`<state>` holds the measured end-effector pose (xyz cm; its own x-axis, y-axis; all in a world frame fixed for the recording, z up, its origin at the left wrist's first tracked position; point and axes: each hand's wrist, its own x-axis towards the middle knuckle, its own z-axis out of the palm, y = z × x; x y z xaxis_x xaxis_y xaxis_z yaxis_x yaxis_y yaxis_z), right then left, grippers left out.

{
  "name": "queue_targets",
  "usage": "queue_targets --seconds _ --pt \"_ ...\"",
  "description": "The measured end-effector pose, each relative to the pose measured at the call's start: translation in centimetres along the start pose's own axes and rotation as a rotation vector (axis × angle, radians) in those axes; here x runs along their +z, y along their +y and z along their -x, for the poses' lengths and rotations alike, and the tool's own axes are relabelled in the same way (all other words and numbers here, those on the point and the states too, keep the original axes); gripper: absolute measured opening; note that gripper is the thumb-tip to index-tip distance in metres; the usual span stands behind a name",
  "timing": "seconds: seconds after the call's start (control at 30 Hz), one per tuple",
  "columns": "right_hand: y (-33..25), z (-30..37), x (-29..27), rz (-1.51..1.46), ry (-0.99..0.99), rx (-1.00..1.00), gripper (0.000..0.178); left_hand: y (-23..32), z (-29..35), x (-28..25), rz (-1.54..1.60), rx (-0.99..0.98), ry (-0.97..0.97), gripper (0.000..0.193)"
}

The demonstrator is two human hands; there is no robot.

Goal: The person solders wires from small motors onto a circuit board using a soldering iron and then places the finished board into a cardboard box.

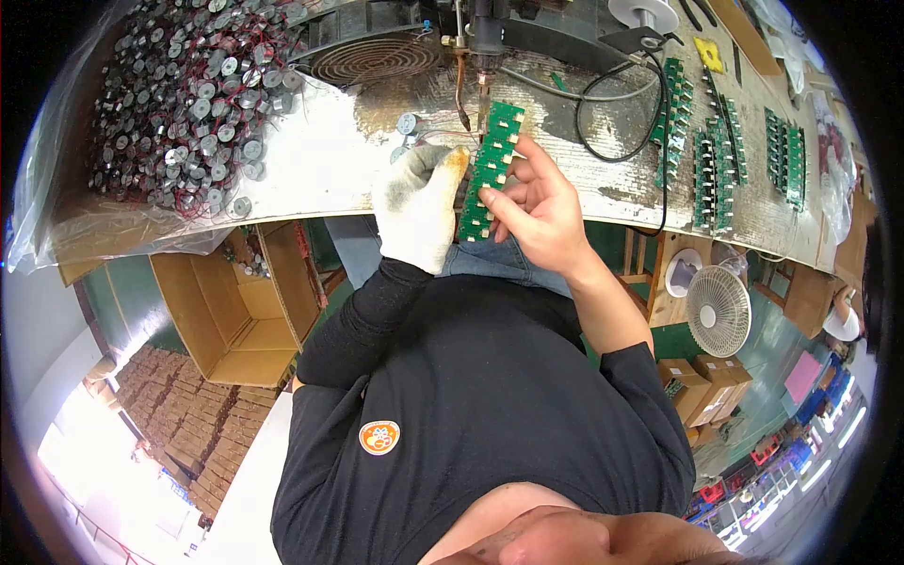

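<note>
My bare right hand [548,209] grips a long green circuit board [492,171] by its right side, thumb on the face and fingers behind. Small pale connectors line the board, which stands tilted, its top end under the soldering iron tip [483,87]. My left hand [414,207], in a white glove with a stained fingertip, is closed in a pinch at the board's left edge. Thin wires run to its fingertips from small round metal motors [407,124] on the bench just beyond; the exact grip is partly hidden. A thin copper-coloured tube [461,94] points down beside the iron.
A large heap of round motors with red wires [202,104] covers the bench's left. Behind the hands stands a round black grille [377,61]. At right lie more green boards [713,179], a looped black cable [581,122] and a solder spool [645,14]. Below left sits an open cardboard box [240,320].
</note>
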<state>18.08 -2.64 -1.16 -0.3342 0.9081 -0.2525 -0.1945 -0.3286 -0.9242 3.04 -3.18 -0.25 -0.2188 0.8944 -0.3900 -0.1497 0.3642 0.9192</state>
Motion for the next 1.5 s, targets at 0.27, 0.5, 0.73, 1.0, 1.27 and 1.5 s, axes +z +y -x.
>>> queue_targets --seconds 0.27,0.5,0.73,1.0,1.27,1.5 --pt "-0.1 0.1 0.0 0.002 -0.009 -0.006 0.061 -0.2 0.1 0.0 0.004 0.001 0.003 0.014" --pt "-0.2 0.0 -0.1 -0.004 0.010 -0.016 0.061 0.0 -0.1 -0.2 -0.090 0.077 0.004 0.017" --pt "-0.2 -0.4 -0.2 0.036 0.055 0.005 0.066 -0.2 -0.1 -4.5 -0.716 0.562 0.029 0.032" --pt "0.8 -1.2 -1.0 0.015 0.094 -0.080 0.066 1.5 -3.7 -7.8 -0.617 0.530 0.437 0.025" --pt "0.2 -1.5 -0.6 0.058 0.052 -0.085 0.071 3.9 -10.2 -12.3 -0.947 0.725 0.678 0.020" --pt "0.3 -1.5 -0.6 0.050 0.049 -0.095 0.070 5.9 -11.7 -11.6 -1.279 0.495 0.706 0.037"
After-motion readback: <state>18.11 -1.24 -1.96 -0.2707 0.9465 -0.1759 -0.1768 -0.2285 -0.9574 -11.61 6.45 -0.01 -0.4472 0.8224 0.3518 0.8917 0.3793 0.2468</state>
